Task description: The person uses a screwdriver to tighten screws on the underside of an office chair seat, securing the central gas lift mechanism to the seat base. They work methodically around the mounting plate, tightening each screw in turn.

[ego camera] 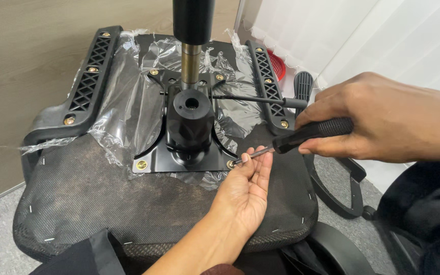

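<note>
The underside of an upturned chair seat [77,203], covered in dark mesh fabric fixed with staples, fills the near part of the view. The left hand [245,191] is laid palm up on this fabric, and its fingertips [253,153] are closed lightly around the metal shaft of a screwdriver [301,136], just beside the tip. The tip is set on a brass-coloured screw [230,164] at the near right corner of a black metal mounting plate [154,153]. A matching screw [142,165] is seated in the near left corner of the plate. The right hand [383,119] is positioned to the right, and its grip is closed firmly around the black textured handle of the screwdriver, which is held nearly level and angled down toward the screw. At the centre of the plate a black cylindrical housing [190,122] is mounted, and behind it a gas-lift column [192,35] rises upright. A thin lever rod [255,99] extends to the right from the mechanism. Torn clear plastic film [128,102] is spread around the plate. Black armrest brackets [90,76] are bolted along both sides. Farther back, a red basket [277,63] is partly visible beside a white curtain [357,35].
</note>
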